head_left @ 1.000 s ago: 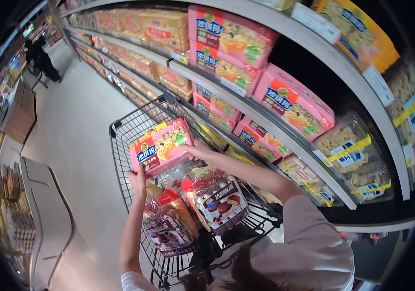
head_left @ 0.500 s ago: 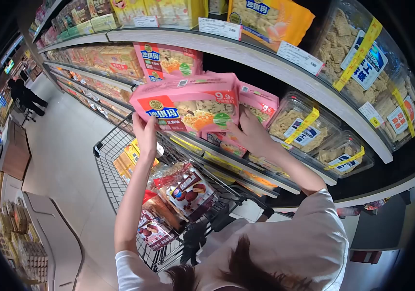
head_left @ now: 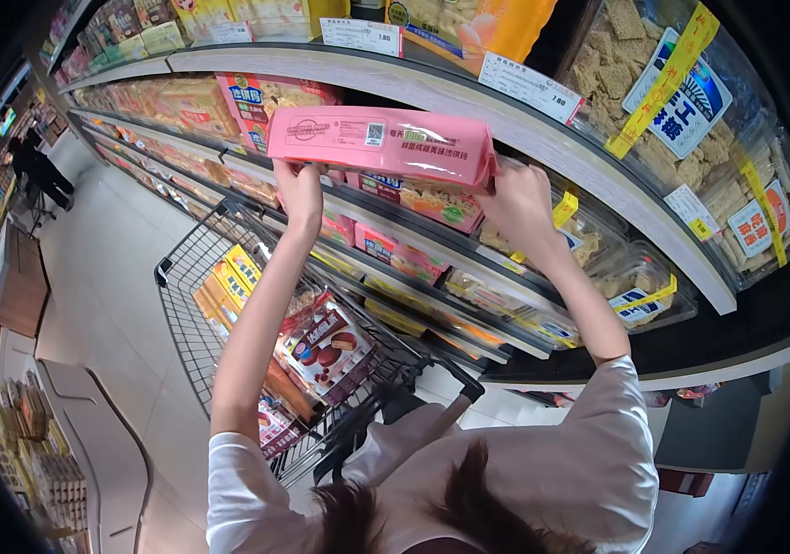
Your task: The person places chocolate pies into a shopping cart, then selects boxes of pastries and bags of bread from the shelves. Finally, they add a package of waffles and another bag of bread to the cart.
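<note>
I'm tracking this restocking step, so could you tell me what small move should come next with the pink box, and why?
Probably slide the pink box forward onto the shelf. The left hand and right hand hold its ends level at the shelf's height, just in front of matching pink boxes.

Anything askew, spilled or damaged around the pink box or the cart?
Nothing stands out. Both hands, left and right, hold the pink box level by its ends at the shelf. The cart holds packed snacks, nothing spilled.

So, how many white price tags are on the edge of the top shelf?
3: one price tag at left, one in the middle, one at right. More may be hidden further along.
</note>
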A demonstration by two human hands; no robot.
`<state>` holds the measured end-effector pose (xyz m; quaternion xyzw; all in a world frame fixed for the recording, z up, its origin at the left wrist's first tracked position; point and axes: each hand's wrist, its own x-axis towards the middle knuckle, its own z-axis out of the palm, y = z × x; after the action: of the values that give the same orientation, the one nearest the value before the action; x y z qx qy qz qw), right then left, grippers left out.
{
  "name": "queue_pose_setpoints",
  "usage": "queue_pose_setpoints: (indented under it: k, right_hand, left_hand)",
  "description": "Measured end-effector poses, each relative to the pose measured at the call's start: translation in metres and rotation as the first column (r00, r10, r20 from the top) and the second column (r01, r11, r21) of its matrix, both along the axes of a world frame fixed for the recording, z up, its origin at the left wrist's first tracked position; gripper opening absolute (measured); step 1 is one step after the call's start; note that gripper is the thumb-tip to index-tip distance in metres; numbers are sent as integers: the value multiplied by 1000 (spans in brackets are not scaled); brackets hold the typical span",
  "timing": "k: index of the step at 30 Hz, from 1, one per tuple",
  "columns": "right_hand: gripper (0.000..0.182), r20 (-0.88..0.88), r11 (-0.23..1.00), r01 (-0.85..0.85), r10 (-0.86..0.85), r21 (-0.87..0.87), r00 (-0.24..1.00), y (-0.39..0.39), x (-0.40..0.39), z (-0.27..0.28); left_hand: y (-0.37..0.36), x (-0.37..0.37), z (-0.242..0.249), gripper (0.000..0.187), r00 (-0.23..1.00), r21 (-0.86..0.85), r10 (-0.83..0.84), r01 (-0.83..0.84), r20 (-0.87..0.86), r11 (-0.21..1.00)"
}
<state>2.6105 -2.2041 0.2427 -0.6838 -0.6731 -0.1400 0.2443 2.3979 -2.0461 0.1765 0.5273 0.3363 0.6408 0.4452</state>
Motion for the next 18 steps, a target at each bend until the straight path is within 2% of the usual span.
queue_pose_setpoints:
  k: [2, 5, 7, 10, 13, 16, 18]
  right_hand:
    - [30, 13, 996, 56, -55, -74, 998, -1, 0, 3]
    - [34, -1, 988, 70, -71, -138, 997, -3, -1, 11]
    - [35, -25, 972, 111, -119, -205, 993, 0, 2, 11]
    - [34, -84, 967, 29, -52, -252, 995, 5, 11, 11]
    - [32, -82, 930, 34, -69, -367, 994, 9, 14, 16]
    - [31, -121, 939, -30, -12, -341, 993, 14, 17, 10]
    - [36, -91, 908, -6, -35, -418, 995, 16, 24, 8]
  left_hand:
    - [7, 6, -5, 31, 999, -13, -11, 11, 51, 1000]
    - [15, 8, -2, 31, 997, -48, -62, 60, -43, 997]
    - [22, 14, -4, 32, 999, -16, -31, 31, -41, 999]
    - [23, 15, -1, 33, 995, -16, -54, 53, -82, 998]
    - [27, 14, -5, 34, 992, -24, -77, 75, -101, 997]
    - [29, 11, -11, 33, 988, -6, -104, 104, -115, 995]
    - [32, 11, -17, 32, 983, 25, -107, 112, -149, 993]
